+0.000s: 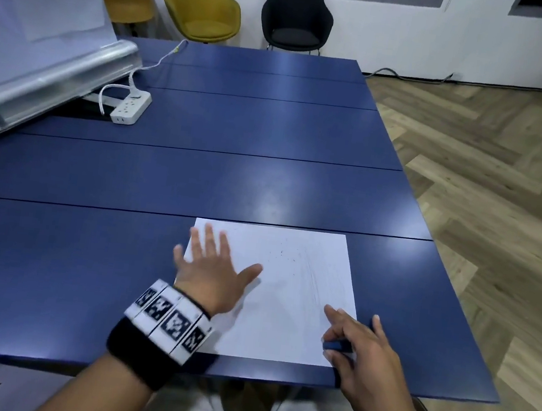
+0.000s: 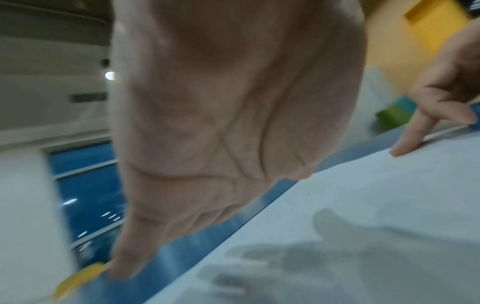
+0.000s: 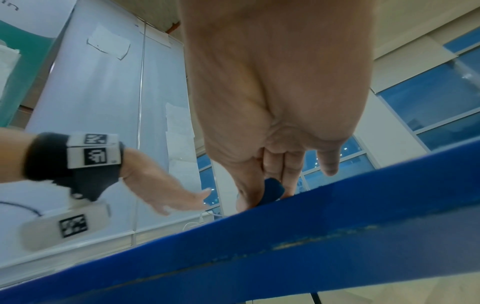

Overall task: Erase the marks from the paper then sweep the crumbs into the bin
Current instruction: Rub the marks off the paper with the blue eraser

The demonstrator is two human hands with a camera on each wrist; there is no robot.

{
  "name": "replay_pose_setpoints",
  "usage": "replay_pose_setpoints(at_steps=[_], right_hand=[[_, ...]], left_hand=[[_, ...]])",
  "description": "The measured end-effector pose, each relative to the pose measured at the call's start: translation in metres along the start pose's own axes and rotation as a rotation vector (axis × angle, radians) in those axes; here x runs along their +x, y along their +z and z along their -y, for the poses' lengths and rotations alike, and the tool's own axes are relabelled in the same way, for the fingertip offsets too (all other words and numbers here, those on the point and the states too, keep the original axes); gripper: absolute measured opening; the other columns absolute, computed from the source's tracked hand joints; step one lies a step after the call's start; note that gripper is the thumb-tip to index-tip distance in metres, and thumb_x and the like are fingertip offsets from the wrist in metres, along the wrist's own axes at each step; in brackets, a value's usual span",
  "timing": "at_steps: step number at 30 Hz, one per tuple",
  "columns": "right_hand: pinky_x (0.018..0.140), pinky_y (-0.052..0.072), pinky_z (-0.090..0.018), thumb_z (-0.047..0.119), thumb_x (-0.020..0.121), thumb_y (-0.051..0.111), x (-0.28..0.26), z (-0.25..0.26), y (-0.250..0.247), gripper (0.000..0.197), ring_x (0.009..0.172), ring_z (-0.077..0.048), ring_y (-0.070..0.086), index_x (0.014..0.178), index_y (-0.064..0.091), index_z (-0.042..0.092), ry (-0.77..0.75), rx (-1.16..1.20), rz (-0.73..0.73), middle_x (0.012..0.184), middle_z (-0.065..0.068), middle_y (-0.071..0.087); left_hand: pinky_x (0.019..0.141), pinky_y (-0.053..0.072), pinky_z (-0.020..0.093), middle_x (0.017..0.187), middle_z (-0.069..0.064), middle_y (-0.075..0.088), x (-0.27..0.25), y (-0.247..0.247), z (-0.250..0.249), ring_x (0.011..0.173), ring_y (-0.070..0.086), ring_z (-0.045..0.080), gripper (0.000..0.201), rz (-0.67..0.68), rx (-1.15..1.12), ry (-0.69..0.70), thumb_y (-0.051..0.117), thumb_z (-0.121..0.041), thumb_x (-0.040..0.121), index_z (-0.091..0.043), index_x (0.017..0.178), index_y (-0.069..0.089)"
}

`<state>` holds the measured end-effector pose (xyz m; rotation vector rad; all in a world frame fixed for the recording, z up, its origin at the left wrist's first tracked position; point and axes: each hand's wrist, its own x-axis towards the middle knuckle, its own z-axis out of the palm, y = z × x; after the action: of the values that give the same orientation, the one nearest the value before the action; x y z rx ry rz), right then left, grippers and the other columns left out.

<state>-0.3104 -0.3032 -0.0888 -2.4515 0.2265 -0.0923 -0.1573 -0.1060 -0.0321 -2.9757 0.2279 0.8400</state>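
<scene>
Blue tabletop (image 1: 231,184), made of four long panels, carries one white sheet of paper (image 1: 285,308) near its front edge, with faint pencil streaks and a scatter of tiny dark crumbs (image 1: 286,254) toward its far right part. Two hands are over the sheet. The left hand (image 1: 209,271), with a black wristband (image 1: 160,334) bearing square black-and-white markers, is spread flat with fingers wide and straight at the paper's left edge; its wrist view shows the palm just above the sheet, casting a shadow, and is blurred. The right hand (image 1: 366,348) sits at the paper's near right corner, thumb and curled fingers pinching one small dark blue eraser (image 1: 336,345), index finger extended onto the sheet. One white power strip (image 1: 131,107) with its cable lies far left on the tabletop beside a leaning whiteboard (image 1: 28,42). Three chairs stand by the white wall: two yellow (image 1: 201,4), one black (image 1: 296,12). The floor (image 1: 483,195) is herringbone wood. The right wrist view alone shows the eraser (image 3: 271,190) from below, held at the tabletop's edge, and tall windows.
</scene>
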Motion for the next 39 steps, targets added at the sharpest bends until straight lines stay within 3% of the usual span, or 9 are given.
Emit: replay_pose_setpoints(at_steps=[4,8,12,16,20,26,29,36,39], right_hand=[[0.122,0.005,-0.027,0.003,0.081,0.068,0.001,0.002,-0.003,0.048,0.099,0.023,0.048,0.105,0.061,0.043,-0.003,0.006,0.012,0.094,0.028,0.063],[0.122,0.007,-0.032,0.009,0.075,0.07,0.004,-0.003,-0.002,0.037,0.084,0.011,0.055,0.074,0.05,0.04,0.022,-0.008,0.014,0.092,0.027,0.063],[0.119,-0.003,-0.022,0.005,0.077,0.068,0.003,0.002,-0.004,0.054,0.094,0.017,0.054,0.091,0.052,0.055,0.033,0.012,0.019,0.107,0.041,0.056],[0.123,0.0,-0.032,0.004,0.08,0.071,0.001,-0.002,-0.002,0.06,0.098,0.011,0.056,0.126,0.057,0.04,0.033,-0.015,0.008,0.103,0.03,0.057],[0.123,0.0,-0.03,0.006,0.08,0.072,0.002,0.001,-0.003,0.058,0.1,0.009,0.057,0.126,0.057,0.037,0.031,-0.046,0.033,0.091,0.023,0.064],[0.119,0.01,-0.024,0.016,0.082,0.069,0.009,0.022,-0.024,0.025,0.1,0.008,0.056,0.098,0.064,0.035,0.029,-0.099,0.149,0.103,0.019,0.067],[0.084,0.043,-0.018,0.021,0.084,0.07,0.036,0.042,-0.045,0.014,0.085,0.001,0.057,0.087,0.062,0.032,-0.038,-0.141,0.174,0.096,0.015,0.058],[0.055,0.038,-0.004,0.004,0.083,0.069,0.148,0.063,-0.048,0.005,0.061,0.013,0.055,0.087,0.069,0.006,-0.109,-0.096,0.187,0.072,0.013,0.063],[0.06,0.044,-0.014,0.008,0.083,0.069,0.179,0.063,-0.032,0.001,0.073,-0.009,0.061,0.084,0.069,0.009,-0.14,-0.187,0.248,0.074,0.009,0.064]], left_hand=[[0.118,-0.011,0.055,0.161,0.008,-0.026,0.018,0.0,-0.058,0.148,-0.023,0.03,0.08,-0.102,0.183,0.455,0.016,-0.066,0.098,-0.019,0.157,-0.012],[0.117,-0.015,0.051,0.164,-0.001,-0.019,0.016,0.023,-0.101,0.15,-0.022,0.025,0.082,-0.006,0.247,0.796,-0.008,-0.069,0.085,-0.033,0.158,-0.004],[0.116,-0.017,0.055,0.155,-0.01,-0.034,0.027,0.026,-0.076,0.146,-0.03,0.021,0.086,0.031,0.202,0.696,-0.011,-0.072,0.081,-0.032,0.156,-0.014],[0.114,-0.017,0.06,0.153,-0.005,-0.041,0.033,0.023,-0.017,0.143,-0.035,0.022,0.079,0.033,0.11,0.389,0.008,-0.067,0.097,-0.022,0.153,-0.024],[0.118,-0.006,0.06,0.156,0.004,-0.038,0.035,0.012,0.009,0.147,-0.028,0.029,0.089,0.011,0.036,0.106,0.015,-0.067,0.097,-0.01,0.153,-0.022],[0.105,0.012,0.076,0.159,0.001,-0.034,0.036,0.004,-0.014,0.147,-0.019,0.043,0.085,0.011,-0.04,0.235,0.034,-0.074,0.09,-0.042,0.154,-0.012],[0.103,0.014,0.08,0.159,0.003,-0.034,0.045,-0.002,-0.015,0.146,-0.021,0.044,0.097,0.061,-0.064,0.226,0.049,-0.077,0.082,-0.048,0.152,-0.011],[0.103,0.009,0.081,0.157,0.001,-0.037,0.047,0.002,-0.015,0.145,-0.026,0.042,0.117,0.068,-0.058,0.202,0.063,-0.081,0.067,-0.052,0.149,-0.016],[0.103,0.007,0.08,0.157,0.002,-0.039,0.047,0.001,-0.016,0.145,-0.028,0.043,0.118,0.066,-0.073,0.198,0.065,-0.079,0.068,-0.052,0.149,-0.016]])
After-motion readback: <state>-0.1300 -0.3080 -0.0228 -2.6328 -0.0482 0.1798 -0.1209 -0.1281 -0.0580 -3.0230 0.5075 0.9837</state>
